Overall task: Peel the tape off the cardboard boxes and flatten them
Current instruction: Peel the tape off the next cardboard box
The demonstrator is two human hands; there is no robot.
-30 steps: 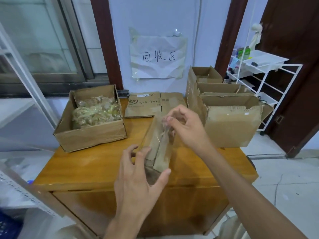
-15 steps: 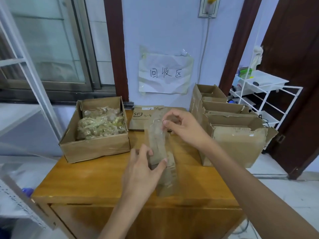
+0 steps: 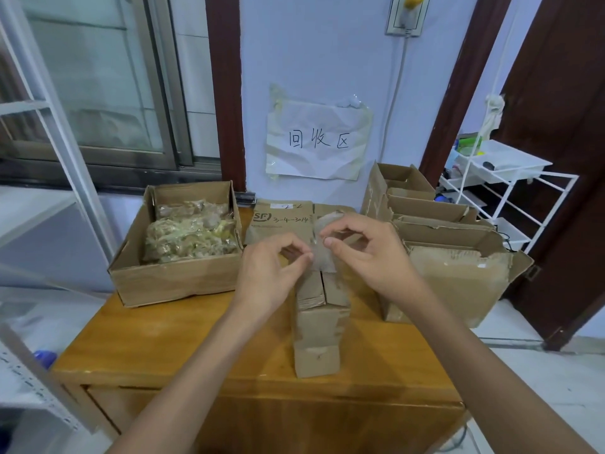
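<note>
**Both hands on a strip of clear tape above the small box**

Our left hand (image 3: 273, 267) and right hand (image 3: 370, 253) meet over the middle of the wooden table (image 3: 157, 339), each pinching between thumb and forefinger a crumpled strip of clear tape (image 3: 322, 253) (it looks cloudy and creased between our fingertips). Its lower end hangs to the top of the narrow cardboard box (image 3: 319, 326), which stands on the table just below our hands, near the front edge, its two top flaps side by side.

To the left sits an open cardboard box (image 3: 170, 280) filled with wads of used tape (image 3: 190, 234). Behind our hands a flattened carton (image 3: 281, 221) printed with "SF" lies against the wall. On the right a row of open, torn cardboard boxes (image 3: 458, 283) runs from the wall toward us. We see a paper sign (image 3: 319, 140) with handwritten characters taped to the wall, and a white wire rack (image 3: 504, 188) beyond the boxes.
</note>
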